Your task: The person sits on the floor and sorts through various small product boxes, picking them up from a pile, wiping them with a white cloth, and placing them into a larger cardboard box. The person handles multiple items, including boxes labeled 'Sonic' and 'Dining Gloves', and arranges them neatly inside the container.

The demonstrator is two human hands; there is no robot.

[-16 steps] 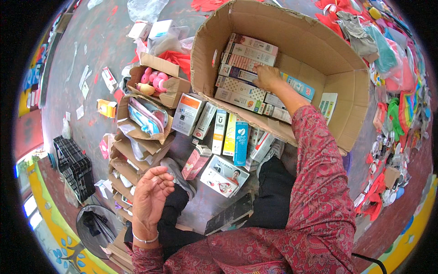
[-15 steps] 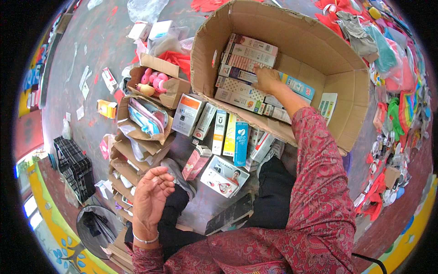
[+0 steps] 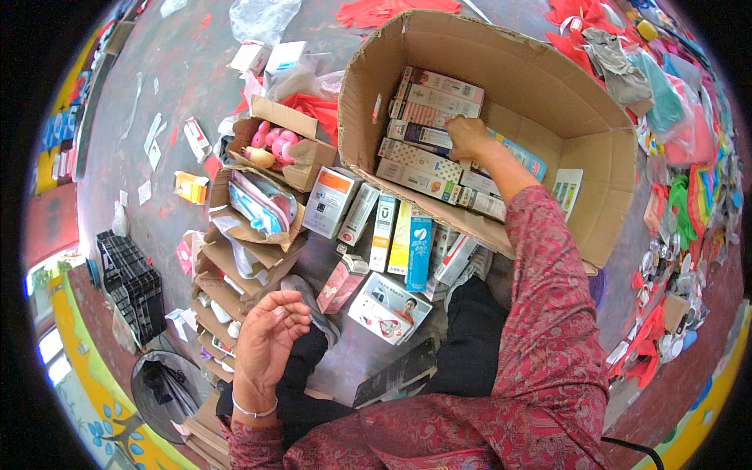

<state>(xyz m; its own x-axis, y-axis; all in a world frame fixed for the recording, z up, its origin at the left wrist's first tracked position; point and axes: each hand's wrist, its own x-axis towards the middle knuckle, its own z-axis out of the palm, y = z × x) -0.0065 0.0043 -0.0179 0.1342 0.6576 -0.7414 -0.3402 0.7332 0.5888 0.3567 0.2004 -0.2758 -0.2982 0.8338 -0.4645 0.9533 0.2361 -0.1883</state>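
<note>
My right hand [image 3: 472,142] reaches into a large cardboard carton [image 3: 580,94], its fingers curled down among the packages. Beneath and beside it lie a dark blue and white box [image 3: 419,135], a dotted box [image 3: 421,159] and a light blue box [image 3: 517,153]. The back of this hand hides its fingertips and anything they grip. My left hand [image 3: 270,337] hovers over my left knee, palm up, fingers loosely bent with nothing in them. Nearest to it are a pink box [image 3: 342,283] and a white box with a picture [image 3: 389,308].
Upright boxes, one orange and white [image 3: 329,202] and one bright blue [image 3: 418,253], line the carton's near side. Small cartons hold pink toys [image 3: 274,145] and flat packs [image 3: 258,204]. A black crate [image 3: 129,286] stands left. Heaped goods [image 3: 674,227] lie at right.
My right hand's fingers have drawn back from the pink striped box and curled in over the blue and white box. The view has shifted slightly. My left hand keeps its pose.
</note>
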